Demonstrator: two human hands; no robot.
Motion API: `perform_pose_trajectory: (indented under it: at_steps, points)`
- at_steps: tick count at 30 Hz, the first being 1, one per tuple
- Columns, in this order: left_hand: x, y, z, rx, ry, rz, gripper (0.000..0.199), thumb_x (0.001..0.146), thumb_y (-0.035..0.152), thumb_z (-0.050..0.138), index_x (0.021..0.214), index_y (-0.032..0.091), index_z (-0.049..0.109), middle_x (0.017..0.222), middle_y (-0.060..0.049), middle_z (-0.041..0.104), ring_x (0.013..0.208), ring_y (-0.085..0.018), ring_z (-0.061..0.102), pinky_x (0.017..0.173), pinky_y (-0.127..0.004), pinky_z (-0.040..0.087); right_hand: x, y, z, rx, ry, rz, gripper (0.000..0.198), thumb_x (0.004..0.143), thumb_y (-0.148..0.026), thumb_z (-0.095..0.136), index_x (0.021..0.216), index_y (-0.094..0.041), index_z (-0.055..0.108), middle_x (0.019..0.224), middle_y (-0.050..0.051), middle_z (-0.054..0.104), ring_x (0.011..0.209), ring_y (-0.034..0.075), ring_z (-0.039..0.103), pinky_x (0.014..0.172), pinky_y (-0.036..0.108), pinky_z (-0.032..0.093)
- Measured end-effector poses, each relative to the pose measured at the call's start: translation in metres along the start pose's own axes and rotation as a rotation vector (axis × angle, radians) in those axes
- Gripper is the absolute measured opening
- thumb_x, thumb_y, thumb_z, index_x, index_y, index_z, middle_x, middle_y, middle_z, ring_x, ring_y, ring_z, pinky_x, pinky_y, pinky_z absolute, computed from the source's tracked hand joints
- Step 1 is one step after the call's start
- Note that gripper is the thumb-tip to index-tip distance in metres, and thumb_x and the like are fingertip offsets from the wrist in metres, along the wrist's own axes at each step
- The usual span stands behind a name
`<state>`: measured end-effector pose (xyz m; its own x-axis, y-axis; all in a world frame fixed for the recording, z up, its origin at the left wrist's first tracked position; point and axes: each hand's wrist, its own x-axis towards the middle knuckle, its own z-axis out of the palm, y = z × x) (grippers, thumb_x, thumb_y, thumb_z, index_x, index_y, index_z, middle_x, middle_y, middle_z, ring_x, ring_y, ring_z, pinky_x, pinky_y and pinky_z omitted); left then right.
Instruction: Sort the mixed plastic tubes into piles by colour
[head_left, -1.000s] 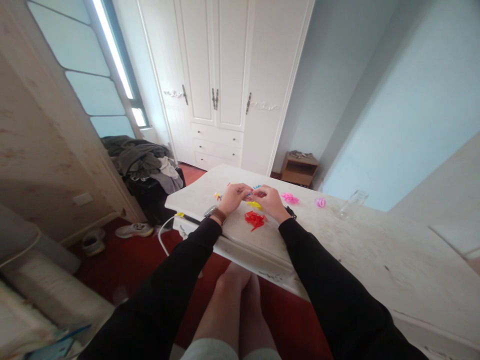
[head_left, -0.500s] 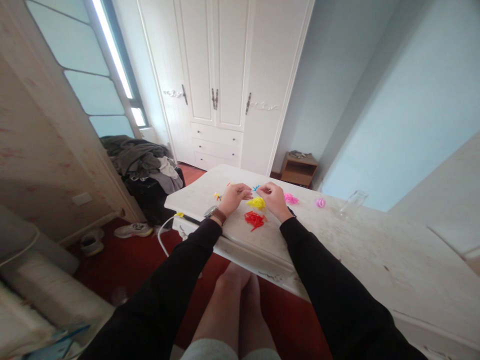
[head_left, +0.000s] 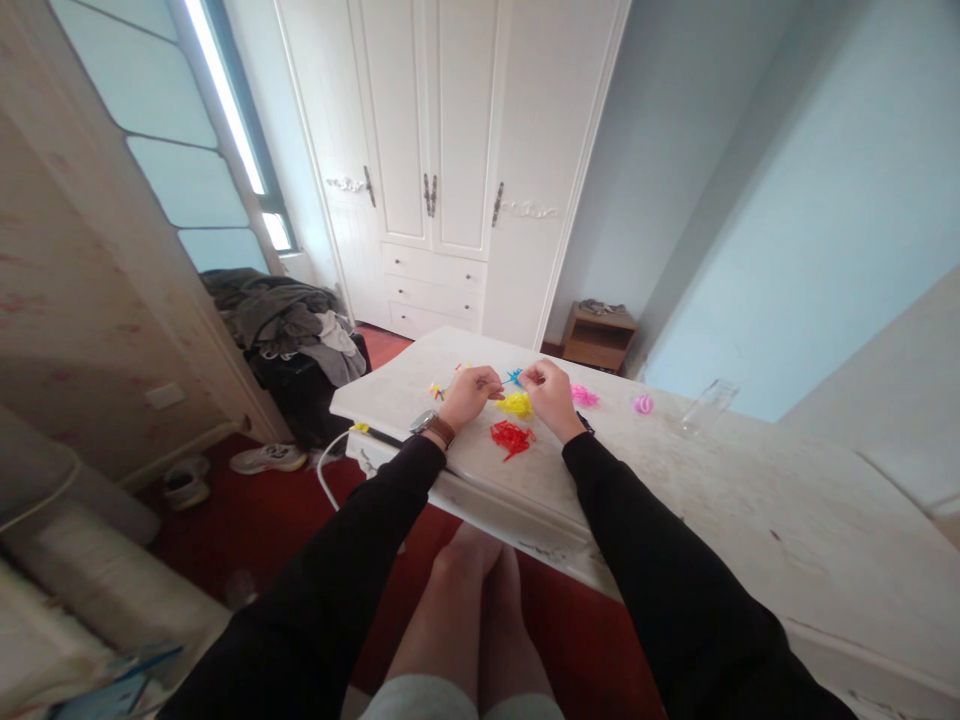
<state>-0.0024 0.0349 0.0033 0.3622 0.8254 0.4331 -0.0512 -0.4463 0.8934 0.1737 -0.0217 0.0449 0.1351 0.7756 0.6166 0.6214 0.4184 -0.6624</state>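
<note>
Over the table, my left hand is closed in a pinch, with a watch on its wrist. Facing it, my right hand is pinched too. A thin blue strip spans the small gap between their fingertips; its exact kind is too small to tell. Behind it lies a small pile of blue pieces. Just below the fingers is a heap of yellow strips, and nearer me a heap of red strips. Pink strips lie right of my right hand.
On the white table there are also a round pink piece, a clear glass lying towards the right, and small colourful pieces beside my left hand. A white cable hangs at the left edge. A wardrobe stands behind.
My right hand has shifted slightly right, away from the left. More of the blue strip now shows between the fingertips.
</note>
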Motion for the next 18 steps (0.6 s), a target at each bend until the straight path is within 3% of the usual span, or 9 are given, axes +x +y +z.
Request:
perform_pose_trajectory:
  at_steps: [5,11,15,18]
  points:
    - [0.000,0.000,0.001,0.042,0.064,0.007,0.012,0.083,0.014,0.064,0.071,0.014,0.061,0.071,-0.004,0.070,0.068,-0.016,0.075,0.064,-0.026,0.063,0.011,0.006,-0.017,-0.019,0.356,0.004,0.012,0.079,-0.020,0.057,0.067,-0.022,0.055,0.075,0.002,0.058,0.074,0.018,0.054,0.071,0.032,0.043]
    - [-0.001,0.005,0.002,0.019,0.028,0.009,0.009,0.085,0.015,0.065,0.077,0.014,0.062,0.075,-0.004,0.071,0.070,-0.016,0.076,0.066,-0.025,0.063,0.009,0.007,-0.004,-0.012,0.186,-0.070,0.011,0.079,-0.024,0.060,0.069,-0.020,0.059,0.075,0.002,0.061,0.074,0.018,0.059,0.073,0.032,0.045]
    - [-0.002,0.009,0.001,0.025,0.055,-0.009,0.005,0.087,0.014,0.063,0.082,0.014,0.064,0.082,-0.006,0.074,0.069,-0.016,0.076,0.060,-0.021,0.059,0.014,0.012,-0.008,-0.040,0.255,0.024,0.012,0.079,-0.026,0.062,0.072,-0.017,0.065,0.076,0.004,0.067,0.074,0.019,0.062,0.073,0.032,0.047]
    - [-0.002,0.011,0.002,0.035,0.073,-0.021,0.005,0.086,0.012,0.064,0.081,0.013,0.066,0.080,-0.005,0.074,0.066,-0.016,0.075,0.058,-0.020,0.058,0.017,0.019,-0.012,-0.085,0.171,0.096,0.011,0.077,-0.024,0.064,0.074,-0.016,0.070,0.074,0.006,0.071,0.072,0.019,0.064,0.073,0.032,0.048]
